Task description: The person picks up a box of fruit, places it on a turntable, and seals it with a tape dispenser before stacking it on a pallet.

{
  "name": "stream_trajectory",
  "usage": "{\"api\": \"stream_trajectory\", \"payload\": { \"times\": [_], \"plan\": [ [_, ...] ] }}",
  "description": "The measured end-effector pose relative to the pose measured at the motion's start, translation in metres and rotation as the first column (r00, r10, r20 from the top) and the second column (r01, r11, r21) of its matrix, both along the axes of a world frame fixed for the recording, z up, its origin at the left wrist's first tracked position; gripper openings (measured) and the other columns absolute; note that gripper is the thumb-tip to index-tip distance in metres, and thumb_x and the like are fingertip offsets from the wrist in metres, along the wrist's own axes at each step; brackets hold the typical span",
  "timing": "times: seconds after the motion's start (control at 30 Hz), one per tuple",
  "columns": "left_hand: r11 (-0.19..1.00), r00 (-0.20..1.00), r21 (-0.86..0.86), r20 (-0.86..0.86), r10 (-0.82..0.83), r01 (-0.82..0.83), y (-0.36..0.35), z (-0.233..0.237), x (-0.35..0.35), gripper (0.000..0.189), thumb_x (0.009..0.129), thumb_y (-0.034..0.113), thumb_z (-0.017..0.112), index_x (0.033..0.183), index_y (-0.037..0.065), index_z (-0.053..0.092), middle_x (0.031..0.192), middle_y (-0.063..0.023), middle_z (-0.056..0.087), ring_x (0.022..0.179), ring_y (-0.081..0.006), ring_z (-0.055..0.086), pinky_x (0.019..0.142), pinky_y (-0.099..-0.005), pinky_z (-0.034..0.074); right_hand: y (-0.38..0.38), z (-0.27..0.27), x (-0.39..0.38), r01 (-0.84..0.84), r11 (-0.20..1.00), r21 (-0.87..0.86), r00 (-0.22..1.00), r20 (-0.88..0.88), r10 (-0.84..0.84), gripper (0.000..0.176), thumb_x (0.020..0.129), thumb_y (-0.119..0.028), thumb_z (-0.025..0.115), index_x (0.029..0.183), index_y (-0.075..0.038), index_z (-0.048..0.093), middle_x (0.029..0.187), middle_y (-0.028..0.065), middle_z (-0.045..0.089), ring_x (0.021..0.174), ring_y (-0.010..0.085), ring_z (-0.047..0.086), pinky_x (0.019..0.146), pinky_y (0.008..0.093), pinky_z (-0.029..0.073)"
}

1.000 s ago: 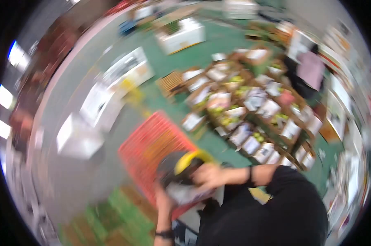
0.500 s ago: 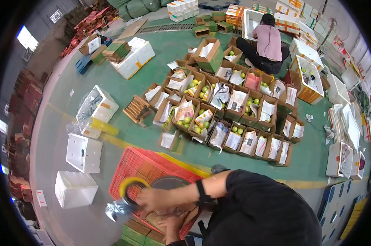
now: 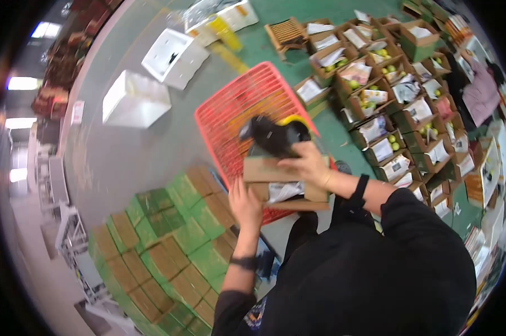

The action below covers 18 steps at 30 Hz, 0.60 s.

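Note:
A cardboard box [image 3: 258, 169] is in front of me, some flaps raised and printed paper [image 3: 285, 191] showing inside. My left hand [image 3: 246, 204] grips its left end, fingers along the cardboard. Over the far side of the box, my right hand [image 3: 309, 162] is closed on a tape dispenser [image 3: 272, 137], dark and blurred by motion. A yellow-edged roll [image 3: 294, 120] shows at the dispenser's right. Beneath and beyond the box is an upturned red plastic crate [image 3: 230, 115].
Stacked green-and-brown cartons [image 3: 174, 246] fill the floor at left. White foam boxes [image 3: 138, 101] stand beyond them. Open cartons of green fruit [image 3: 370, 98] lie at right, beside a wooden stool [image 3: 286, 35]. A person in a pink top [image 3: 479, 92] sits at far right.
My view has swung left and down, bringing the stacked cartons into sight. The tape dispenser has turned over and moved above the box. My left hand now shows at the box's left end.

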<state>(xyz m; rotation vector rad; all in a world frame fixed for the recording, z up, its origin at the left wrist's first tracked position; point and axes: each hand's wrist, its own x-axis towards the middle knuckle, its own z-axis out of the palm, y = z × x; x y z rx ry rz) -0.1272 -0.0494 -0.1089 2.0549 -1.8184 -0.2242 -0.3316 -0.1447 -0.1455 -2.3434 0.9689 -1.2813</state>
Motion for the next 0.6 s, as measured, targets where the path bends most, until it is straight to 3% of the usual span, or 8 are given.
{"api": "stream_trajectory", "payload": {
  "times": [0.13, 0.23, 0.33, 0.4, 0.47, 0.5, 0.57, 0.6],
  "plan": [
    [0.974, 0.974, -0.057, -0.059, 0.218, -0.221, -0.060, -0.046, -0.015, 0.043, 0.083, 0.014, 0.047, 0.120, -0.006, 0.036, 0.116, -0.0280, 0.044, 0.106, -0.0423, 0.044, 0.088, -0.0434, 0.038, -0.007, 0.012, 0.001, -0.019, 0.984, 0.175, 0.997, -0.074, 0.033, 0.027, 0.067, -0.008, 0.057, 0.090, -0.018, 0.066, 0.099, 0.0156, 0.052, 0.091, 0.0322, 0.049, 0.077, 0.0392, 0.039],
    [0.925, 0.941, 0.226, -0.081, 0.330, -0.305, -0.060, -0.021, -0.030, 0.037, 0.082, 0.015, 0.049, 0.113, -0.004, 0.040, 0.105, -0.0230, 0.051, 0.095, -0.0409, 0.050, 0.077, -0.0443, 0.044, -0.001, 0.017, 0.007, -0.114, 0.987, 0.112, 0.982, -0.136, 0.129, 0.023, 0.066, -0.013, 0.060, 0.088, -0.018, 0.067, 0.100, 0.0147, 0.052, 0.090, 0.0309, 0.049, 0.077, 0.0395, 0.039],
    [0.825, 0.801, 0.370, -0.269, 0.536, -0.428, -0.046, -0.048, -0.030, 0.036, 0.079, 0.016, 0.051, 0.110, -0.001, 0.045, 0.104, -0.0213, 0.052, 0.097, -0.0382, 0.050, 0.083, -0.0403, 0.042, 0.014, 0.008, 0.019, -0.094, 0.967, -0.237, 0.974, -0.221, 0.041, 0.026, 0.060, -0.017, 0.059, 0.085, -0.019, 0.067, 0.104, 0.0128, 0.051, 0.096, 0.0272, 0.049, 0.078, 0.0379, 0.039],
    [0.961, 0.750, 0.036, -0.617, 0.237, -0.275, -0.041, -0.055, -0.024, 0.030, 0.076, 0.014, 0.052, 0.103, 0.001, 0.051, 0.105, -0.0201, 0.053, 0.103, -0.0394, 0.045, 0.092, -0.0431, 0.034, 0.016, 0.002, 0.025, -0.169, 0.985, -0.016, 0.873, -0.467, 0.142, 0.027, 0.060, -0.018, 0.057, 0.085, -0.020, 0.065, 0.106, 0.0119, 0.050, 0.099, 0.0261, 0.048, 0.081, 0.0384, 0.039],
    [0.979, 0.998, 0.202, 0.066, 0.019, -0.032, -0.043, -0.045, -0.014, 0.028, 0.073, 0.011, 0.055, 0.098, 0.000, 0.053, 0.105, -0.0199, 0.052, 0.109, -0.0413, 0.039, 0.095, -0.0489, 0.027, 0.014, -0.001, 0.028, -0.110, 0.993, -0.044, 0.884, -0.460, 0.078, 0.028, 0.061, -0.017, 0.057, 0.088, -0.022, 0.065, 0.106, 0.0123, 0.050, 0.101, 0.0270, 0.047, 0.082, 0.0384, 0.039],
    [0.966, 0.996, -0.243, -0.025, 0.086, -0.090, -0.037, -0.038, -0.018, 0.034, 0.069, 0.009, 0.058, 0.100, -0.002, 0.051, 0.107, -0.0212, 0.049, 0.112, -0.0432, 0.034, 0.093, -0.0543, 0.026, 0.013, -0.003, 0.023, -0.083, 0.993, -0.082, 0.902, -0.429, 0.040, 0.027, 0.064, -0.017, 0.058, 0.089, -0.020, 0.065, 0.104, 0.0123, 0.050, 0.098, 0.0276, 0.047, 0.081, 0.0391, 0.039],
    [0.955, 0.940, -0.252, -0.259, -0.220, 0.154, -0.005, -0.025, -0.027, 0.051, 0.065, 0.007, 0.062, 0.112, -0.005, 0.045, 0.118, -0.0232, 0.042, 0.115, -0.0395, 0.035, 0.098, -0.0480, 0.024, 0.018, -0.021, 0.027, 0.088, 0.996, -0.030, 0.946, -0.312, -0.093, 0.031, 0.064, -0.016, 0.060, 0.093, -0.025, 0.065, 0.098, 0.0128, 0.050, 0.091, 0.0297, 0.048, 0.075, 0.0404, 0.040],
    [0.926, 0.899, -0.165, -0.231, -0.372, 0.341, 0.009, -0.010, -0.032, 0.063, 0.061, 0.011, 0.069, 0.116, -0.003, 0.044, 0.123, -0.0189, 0.042, 0.119, -0.0342, 0.035, 0.098, -0.0454, 0.026, 0.013, -0.012, 0.027, 0.060, 0.972, -0.227, 0.955, -0.271, -0.123, 0.036, 0.061, -0.012, 0.063, 0.094, -0.027, 0.064, 0.090, 0.0117, 0.049, 0.082, 0.0296, 0.049, 0.066, 0.0392, 0.040]
  ]
}}
